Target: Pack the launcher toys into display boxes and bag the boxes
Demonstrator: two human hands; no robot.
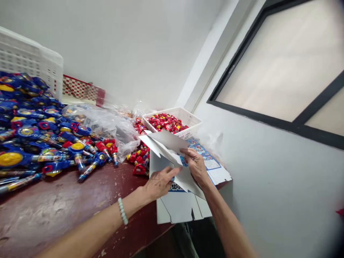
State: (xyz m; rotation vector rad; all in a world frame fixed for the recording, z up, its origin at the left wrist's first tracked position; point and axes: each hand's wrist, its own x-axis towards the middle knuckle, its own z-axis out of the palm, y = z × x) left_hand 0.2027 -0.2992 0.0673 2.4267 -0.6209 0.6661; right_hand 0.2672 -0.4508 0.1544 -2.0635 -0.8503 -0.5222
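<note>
A folded white cardboard sheet (169,143) is tilted up above a stack of flat printed cartons (182,209) at the table's right end. My right hand (196,165) pinches its right edge, thumb and fingers closed on it. On the lower left side of the sheet, my left hand (161,182) touches the cardboard, its fingers pointing right and partly together; whether it grips is hard to make out. Blue and white print shows on the cartons beneath and to the right. A pale beaded bracelet (123,211) circles my left wrist.
Blue toys (29,132) with clear tubes are heaped at the left, before a white crate (32,59). A plastic bag (107,125) lies mid-table. Behind the cartons stands a white basket (190,120) of red pieces (166,122). The dark red table (80,204) meets a wall at the back.
</note>
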